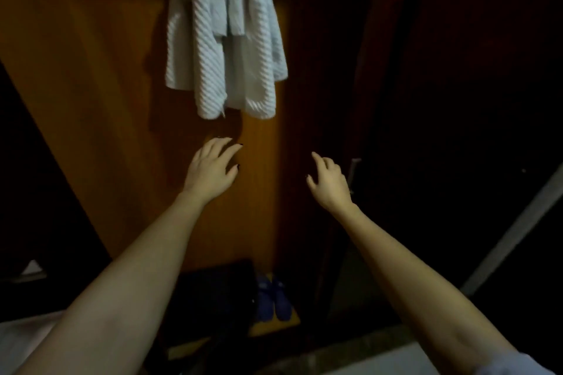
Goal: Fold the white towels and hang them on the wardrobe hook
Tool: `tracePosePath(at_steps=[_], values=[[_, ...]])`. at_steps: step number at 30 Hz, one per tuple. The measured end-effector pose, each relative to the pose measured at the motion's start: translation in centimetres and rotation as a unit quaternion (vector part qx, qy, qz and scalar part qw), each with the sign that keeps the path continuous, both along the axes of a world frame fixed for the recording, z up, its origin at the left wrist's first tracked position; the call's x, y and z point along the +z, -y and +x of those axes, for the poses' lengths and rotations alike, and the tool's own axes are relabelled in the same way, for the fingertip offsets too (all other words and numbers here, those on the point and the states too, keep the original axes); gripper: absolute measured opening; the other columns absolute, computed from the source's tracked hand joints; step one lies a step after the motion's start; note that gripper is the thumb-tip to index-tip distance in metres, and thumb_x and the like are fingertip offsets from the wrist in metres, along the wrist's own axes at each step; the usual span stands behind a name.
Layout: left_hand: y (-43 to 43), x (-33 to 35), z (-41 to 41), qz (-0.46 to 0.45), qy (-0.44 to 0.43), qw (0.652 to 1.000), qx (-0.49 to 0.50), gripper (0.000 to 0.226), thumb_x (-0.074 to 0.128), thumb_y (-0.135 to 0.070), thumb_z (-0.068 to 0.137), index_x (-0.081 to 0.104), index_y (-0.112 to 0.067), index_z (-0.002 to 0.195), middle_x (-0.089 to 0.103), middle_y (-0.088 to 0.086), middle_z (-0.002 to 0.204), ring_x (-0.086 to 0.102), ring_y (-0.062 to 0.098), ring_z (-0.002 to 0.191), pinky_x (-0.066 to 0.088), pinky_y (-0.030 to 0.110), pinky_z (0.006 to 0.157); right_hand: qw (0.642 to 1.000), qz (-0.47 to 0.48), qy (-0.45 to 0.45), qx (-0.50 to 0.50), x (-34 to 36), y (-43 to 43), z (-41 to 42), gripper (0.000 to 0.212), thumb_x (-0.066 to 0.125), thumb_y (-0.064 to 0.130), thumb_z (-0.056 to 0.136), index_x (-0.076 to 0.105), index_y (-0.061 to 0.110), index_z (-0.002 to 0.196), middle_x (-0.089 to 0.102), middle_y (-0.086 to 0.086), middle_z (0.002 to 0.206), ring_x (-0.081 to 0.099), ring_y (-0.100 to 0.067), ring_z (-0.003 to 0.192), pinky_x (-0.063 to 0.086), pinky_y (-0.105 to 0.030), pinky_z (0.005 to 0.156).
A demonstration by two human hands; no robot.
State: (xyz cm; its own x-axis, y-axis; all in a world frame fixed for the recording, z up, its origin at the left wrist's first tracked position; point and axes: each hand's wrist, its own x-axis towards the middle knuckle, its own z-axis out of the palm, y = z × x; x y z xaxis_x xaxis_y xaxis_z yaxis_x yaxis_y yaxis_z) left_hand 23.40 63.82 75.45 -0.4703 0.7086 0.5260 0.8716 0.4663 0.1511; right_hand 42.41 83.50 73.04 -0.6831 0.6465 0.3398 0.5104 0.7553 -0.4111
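Both hands empty, fingers spread, below the hung towels.

Nearest me, my left hand [211, 166] and right hand [327, 179] are raised side by side, apart from each other, loosely splayed and gripping nothing. Beyond them stands the wardrobe door [115, 106], and the white towels [225, 36] hang against its upper part, their lower edges just above my left fingertips; the hook itself is out of sight past the top of the view. The bundle looks bunched and uneven, so I judge the sound way is to smooth its loose corners level, without tugging downward, lest it slip off.
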Motion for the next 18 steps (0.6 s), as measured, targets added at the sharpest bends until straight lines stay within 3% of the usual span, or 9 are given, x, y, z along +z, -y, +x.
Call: tracePosePath(at_steps=[4, 9, 13, 18], values=[[-3.5, -4.6, 7.7, -0.076, 0.023, 0.992, -0.094, 0.052, 0.047, -0.035, 0.097, 0.034, -0.027, 0.147, 0.024, 0.000, 0.156, 0.014, 0.023, 0.144, 0.014, 0.041, 0.116, 0.997, 0.007, 0.077, -0.025, -4.7, 1.1, 7.3, 0.061, 0.049, 0.032, 0.099, 0.022, 0.021, 0.153, 0.035, -0.016, 0.151, 0.036, -0.032, 0.138, 0.035, -0.046, 0.110], [-9.8, -9.8, 18.7, -0.134, 0.042, 0.971, -0.193, 0.056, 0.048, -0.035, 0.096, 0.030, -0.027, 0.148, 0.022, -0.001, 0.157, 0.012, 0.022, 0.145, 0.012, 0.041, 0.118, 0.985, -0.015, 0.126, -0.113, -10.1, 0.7, 16.9, 0.062, 0.046, 0.037, 0.099, 0.019, 0.022, 0.153, 0.033, -0.017, 0.151, 0.035, -0.034, 0.137, 0.033, -0.047, 0.108], [-15.8, -14.4, 26.6, -0.198, 0.021, 0.944, -0.263, 0.060, 0.052, -0.038, 0.093, 0.029, -0.028, 0.148, 0.024, -0.002, 0.156, 0.014, 0.020, 0.145, 0.015, 0.042, 0.118, 0.956, -0.066, 0.183, -0.220, -14.4, -0.8, 25.8, 0.062, 0.045, 0.037, 0.100, 0.018, 0.023, 0.153, 0.030, -0.017, 0.152, 0.032, -0.036, 0.137, 0.031, -0.049, 0.109], [-24.3, -18.1, 36.7, -0.257, -0.003, 0.899, -0.354, 0.063, 0.053, -0.040, 0.090, 0.028, -0.030, 0.148, 0.026, -0.003, 0.155, 0.015, 0.021, 0.145, 0.015, 0.043, 0.116, 0.922, -0.120, 0.181, -0.321, -17.5, -4.7, 37.5, 0.060, 0.042, 0.034, 0.102, 0.017, 0.020, 0.154, 0.026, -0.020, 0.154, 0.028, -0.039, 0.139, 0.029, -0.050, 0.111]])
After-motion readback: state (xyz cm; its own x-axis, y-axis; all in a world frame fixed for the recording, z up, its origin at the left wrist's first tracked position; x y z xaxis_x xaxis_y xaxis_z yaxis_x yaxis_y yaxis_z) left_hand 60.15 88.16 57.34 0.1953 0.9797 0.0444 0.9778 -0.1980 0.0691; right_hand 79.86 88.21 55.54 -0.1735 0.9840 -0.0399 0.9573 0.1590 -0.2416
